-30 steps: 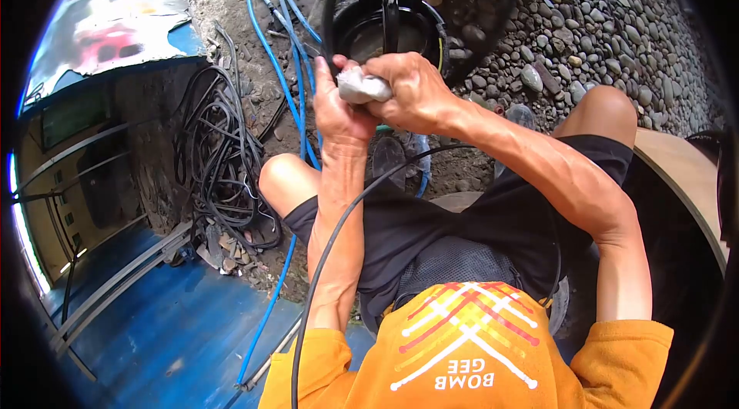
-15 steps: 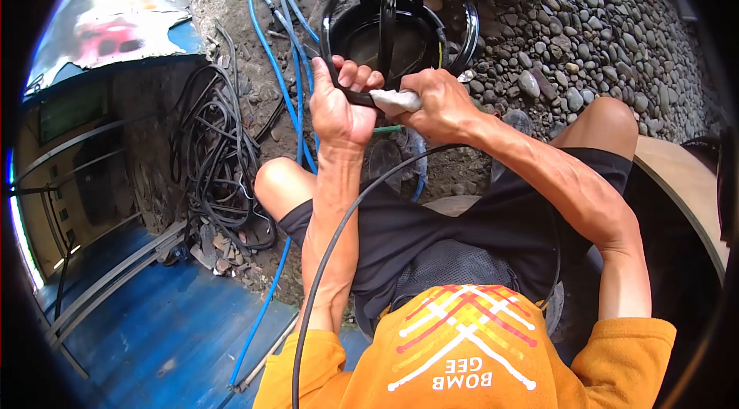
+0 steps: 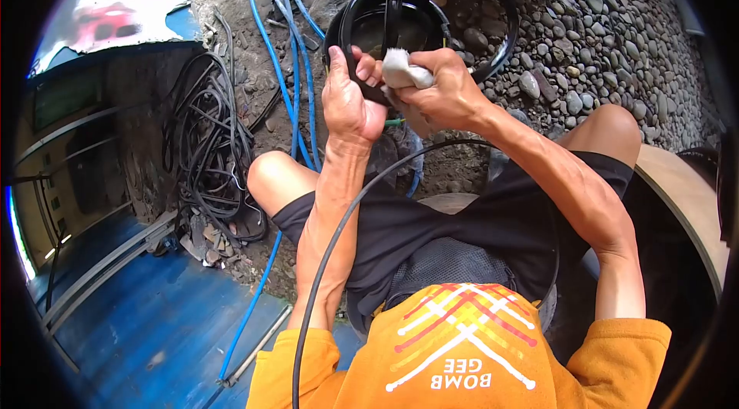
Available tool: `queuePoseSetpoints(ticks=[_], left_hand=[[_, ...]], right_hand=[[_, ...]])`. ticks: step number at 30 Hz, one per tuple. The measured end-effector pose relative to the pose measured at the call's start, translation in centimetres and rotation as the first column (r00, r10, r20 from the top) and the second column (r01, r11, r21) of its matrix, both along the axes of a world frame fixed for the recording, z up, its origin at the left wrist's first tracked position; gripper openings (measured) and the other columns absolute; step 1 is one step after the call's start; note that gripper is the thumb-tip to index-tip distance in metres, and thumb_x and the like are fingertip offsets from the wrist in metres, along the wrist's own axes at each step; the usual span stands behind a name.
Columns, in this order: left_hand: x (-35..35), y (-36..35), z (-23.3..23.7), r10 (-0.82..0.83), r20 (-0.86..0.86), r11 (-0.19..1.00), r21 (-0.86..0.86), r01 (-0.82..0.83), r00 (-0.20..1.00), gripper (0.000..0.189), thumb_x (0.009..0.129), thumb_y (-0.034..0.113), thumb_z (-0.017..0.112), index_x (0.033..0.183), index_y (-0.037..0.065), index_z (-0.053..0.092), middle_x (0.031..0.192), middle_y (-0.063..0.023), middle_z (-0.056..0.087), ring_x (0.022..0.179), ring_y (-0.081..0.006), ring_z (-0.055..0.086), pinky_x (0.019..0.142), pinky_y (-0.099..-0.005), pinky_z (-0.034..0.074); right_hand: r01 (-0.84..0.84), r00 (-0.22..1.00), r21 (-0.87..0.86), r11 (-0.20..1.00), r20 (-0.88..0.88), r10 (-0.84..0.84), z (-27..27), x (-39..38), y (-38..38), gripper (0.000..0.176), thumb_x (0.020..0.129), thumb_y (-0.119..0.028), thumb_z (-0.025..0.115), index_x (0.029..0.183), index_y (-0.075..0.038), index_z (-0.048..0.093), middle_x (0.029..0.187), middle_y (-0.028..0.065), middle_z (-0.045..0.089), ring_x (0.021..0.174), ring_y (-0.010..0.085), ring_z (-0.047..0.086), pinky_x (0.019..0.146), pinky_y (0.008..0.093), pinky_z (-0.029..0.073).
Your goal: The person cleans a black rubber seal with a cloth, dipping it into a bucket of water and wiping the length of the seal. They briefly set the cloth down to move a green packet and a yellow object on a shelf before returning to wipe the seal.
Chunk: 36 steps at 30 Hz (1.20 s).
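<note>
A large glossy black ring is held up in front of me, its far side tilted away. My left hand wraps around the ring's near edge, thumb up along its outside and fingers curled inside. Close beside it, my right hand is closed on a bunched white cloth, which presses against the near part of the ring. Part of the cloth hangs below the right fingers. Beyond the ring, partly hidden by it, sits a black open container with a band arching across it.
Blue hoses run along the ground left of my hands. A tangled heap of black cables lies farther left. Grey pebbles cover the right side. A black cable arcs over my lap. Blue sheeting lies lower left.
The ring has shifted right and turned slightly. Both hands have moved a little to the right with it, and the cloth now bunches higher above the right fingers.
</note>
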<state>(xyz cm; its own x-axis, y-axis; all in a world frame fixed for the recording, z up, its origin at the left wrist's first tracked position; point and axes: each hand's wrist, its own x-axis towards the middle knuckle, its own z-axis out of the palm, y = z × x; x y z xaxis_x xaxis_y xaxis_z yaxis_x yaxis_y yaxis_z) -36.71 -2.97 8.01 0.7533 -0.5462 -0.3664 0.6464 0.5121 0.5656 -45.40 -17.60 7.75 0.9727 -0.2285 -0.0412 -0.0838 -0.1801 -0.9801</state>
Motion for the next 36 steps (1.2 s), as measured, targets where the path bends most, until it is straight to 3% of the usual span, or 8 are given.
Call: queuePoseSetpoints(ticks=[3,8,13,18,22,24,30,36], left_hand=[[-0.7,-1.6,0.4,0.106,0.033,0.967,0.230,-0.111,0.994,0.035,0.107,0.042,0.042,0.096,0.011,0.052,0.073,-0.0001,0.040,0.075,-0.0187,0.052,0.081,-0.0370,0.052],[-0.1,-0.1,0.8,-0.015,0.044,0.999,-0.047,0.017,0.999,0.036,0.108,0.042,0.040,0.096,0.010,0.051,0.071,-0.0001,0.040,0.067,-0.0154,0.037,0.073,-0.0314,0.043],[-2.0,-2.0,1.6,0.093,0.073,0.961,0.255,-0.109,0.993,0.039,0.107,0.043,0.043,0.096,0.007,0.054,0.074,-0.0001,0.045,0.071,-0.0153,0.045,0.077,-0.0318,0.046],[0.2,0.4,-0.7,-0.045,0.085,0.995,-0.089,0.052,0.995,0.038,0.106,0.043,0.045,0.098,0.007,0.054,0.073,-0.0013,0.047,0.072,-0.0166,0.048,0.075,-0.0310,0.047],[-1.3,-1.6,1.2,0.147,-0.002,0.962,0.232,-0.143,0.989,0.038,0.105,0.043,0.048,0.101,0.006,0.056,0.076,-0.0025,0.051,0.076,-0.0160,0.053,0.073,-0.0305,0.049],[-0.4,-0.1,0.0,-0.026,0.099,0.999,-0.017,0.028,0.995,0.038,0.106,0.042,0.048,0.100,0.005,0.054,0.074,-0.0013,0.046,0.071,-0.0145,0.046,0.070,-0.0281,0.042],[-1.8,-2.4,2.4,0.132,-0.051,0.974,0.192,-0.120,0.990,0.038,0.105,0.043,0.047,0.099,0.006,0.054,0.072,-0.0010,0.044,0.067,-0.0144,0.042,0.068,-0.0273,0.041],[0.5,-0.2,1.9,0.010,-0.010,0.984,-0.180,-0.012,1.000,0.038,0.106,0.046,0.041,0.094,0.011,0.051,0.066,0.0031,0.034,0.061,-0.0118,0.030,0.068,-0.0317,0.035]], right_hand=[[0.057,0.988,0.000,0.998,0.146,-0.056,1.2,0.1,0.5,0.024,0.068,-0.018,0.075,0.082,0.001,0.071,0.075,0.0233,0.068,0.072,0.0390,0.069,0.066,0.0437,0.054],[-0.030,0.997,-0.063,0.998,-0.073,0.025,-0.2,-1.1,0.4,0.027,0.066,-0.020,0.077,0.080,0.001,0.071,0.076,0.0234,0.068,0.073,0.0401,0.069,0.066,0.0446,0.053],[0.068,0.992,0.012,0.998,0.110,-0.069,1.9,0.0,1.1,0.025,0.067,-0.018,0.074,0.084,0.000,0.071,0.077,0.0234,0.068,0.078,0.0408,0.069,0.068,0.0440,0.054],[0.036,0.999,-0.074,0.997,-0.030,-0.038,0.3,-1.0,0.6,0.024,0.068,-0.016,0.072,0.086,-0.001,0.072,0.077,0.0233,0.067,0.078,0.0412,0.068,0.069,0.0446,0.054],[0.071,0.996,0.022,0.997,0.058,-0.073,1.4,-0.3,1.1,0.026,0.069,-0.018,0.072,0.086,0.001,0.072,0.076,0.0243,0.067,0.075,0.0419,0.068,0.067,0.0436,0.054],[0.026,0.999,-0.033,0.999,-0.043,-0.027,0.2,-0.7,0.5,0.025,0.069,-0.018,0.072,0.085,0.000,0.072,0.077,0.0236,0.068,0.075,0.0409,0.069,0.068,0.0437,0.054],[0.055,0.996,0.021,0.998,0.068,-0.056,2.2,-0.4,1.1,0.021,0.068,-0.017,0.072,0.080,0.000,0.071,0.078,0.0228,0.068,0.076,0.0412,0.068,0.069,0.0450,0.053],[0.044,0.996,-0.016,0.999,-0.083,-0.045,-0.7,-1.4,0.4,0.024,0.071,-0.020,0.074,0.085,0.000,0.072,0.076,0.0214,0.069,0.076,0.0362,0.070,0.070,0.0415,0.054]])
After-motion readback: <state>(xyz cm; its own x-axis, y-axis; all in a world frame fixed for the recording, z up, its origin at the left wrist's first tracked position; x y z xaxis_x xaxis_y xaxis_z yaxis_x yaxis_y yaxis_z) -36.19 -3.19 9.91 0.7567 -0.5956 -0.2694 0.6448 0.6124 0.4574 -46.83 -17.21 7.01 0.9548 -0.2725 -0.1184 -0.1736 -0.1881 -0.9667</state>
